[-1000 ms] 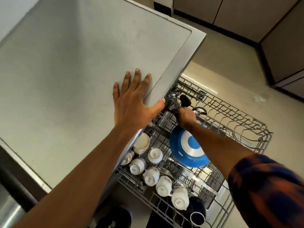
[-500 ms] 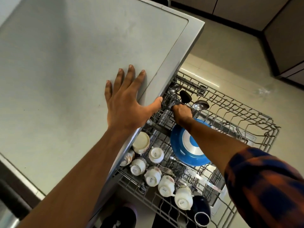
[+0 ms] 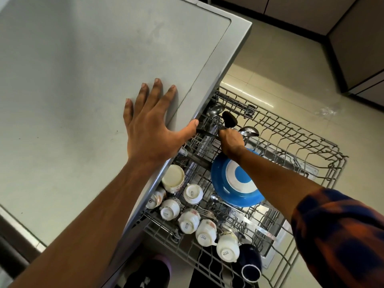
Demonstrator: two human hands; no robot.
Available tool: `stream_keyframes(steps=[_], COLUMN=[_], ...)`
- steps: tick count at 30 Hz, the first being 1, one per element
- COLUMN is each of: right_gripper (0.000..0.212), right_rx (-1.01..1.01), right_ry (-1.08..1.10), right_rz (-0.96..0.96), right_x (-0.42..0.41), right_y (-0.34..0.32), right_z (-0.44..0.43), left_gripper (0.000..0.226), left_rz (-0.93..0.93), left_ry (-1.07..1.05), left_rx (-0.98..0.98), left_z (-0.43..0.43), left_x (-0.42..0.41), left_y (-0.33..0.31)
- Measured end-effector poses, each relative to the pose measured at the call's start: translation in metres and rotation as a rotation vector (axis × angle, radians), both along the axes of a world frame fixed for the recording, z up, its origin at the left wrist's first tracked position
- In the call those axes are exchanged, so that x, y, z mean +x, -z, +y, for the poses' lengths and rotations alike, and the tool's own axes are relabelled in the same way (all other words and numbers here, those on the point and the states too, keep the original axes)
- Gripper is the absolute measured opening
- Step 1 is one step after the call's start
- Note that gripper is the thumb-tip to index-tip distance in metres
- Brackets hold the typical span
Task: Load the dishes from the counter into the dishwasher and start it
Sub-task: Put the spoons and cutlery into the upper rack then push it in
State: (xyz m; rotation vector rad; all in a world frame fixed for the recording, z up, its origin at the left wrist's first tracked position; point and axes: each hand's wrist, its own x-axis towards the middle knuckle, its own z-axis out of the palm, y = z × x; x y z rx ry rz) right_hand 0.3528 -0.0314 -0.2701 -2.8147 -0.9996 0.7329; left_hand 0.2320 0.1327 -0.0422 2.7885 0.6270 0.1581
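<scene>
Currently the left hand (image 3: 149, 129) lies flat and spread on the worktop (image 3: 83, 80), fingers apart and gripping nothing, thumb hooked over the edge; this posture most likely braces the body while it leans over the pulled-out dishwasher rack (image 3: 291, 146). The right hand (image 3: 230, 140) is closed around the handle of a black utensil (image 3: 229, 119), lowered into the cutlery area at the far left of the rack, where two steel ladles (image 3: 248, 130) also stand bowl-up, so that handles sit between the wires. A blue plate (image 3: 232, 183) stands tilted on edge just behind the right wrist. White cups (image 3: 189, 222) sit inverted in a row along the near side so water drains off, with a dark mug (image 3: 250, 267) beside them. Loading appears well advanced; starting the machine remains.
</scene>
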Motion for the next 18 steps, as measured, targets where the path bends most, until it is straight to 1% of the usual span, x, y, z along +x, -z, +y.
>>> stream_keyframes(steps=[6,13,18], right_gripper=[0.011,0.011,0.014], right_rx=[-0.009,-0.044,-0.016], right_ry=[0.018,-0.059,-0.030], right_rz=[-0.006,-0.010,-0.013], right_x=[0.0088,0.0016,0.0002], right_y=[-0.0001,-0.0018,0.0030], right_z=[-0.0029,-0.0036,-0.0038], left_gripper=[0.085,0.086,0.087], left_rz=[-0.001,0.004,0.007], left_ry=[-0.002,-0.011,-0.012], left_rx=[0.000,-0.002,-0.001], left_z=[0.0004,-0.0014,-0.0023], left_x=[0.0001,0.0016,0.0018], left_y=[-0.0009,-0.0028,-0.0036])
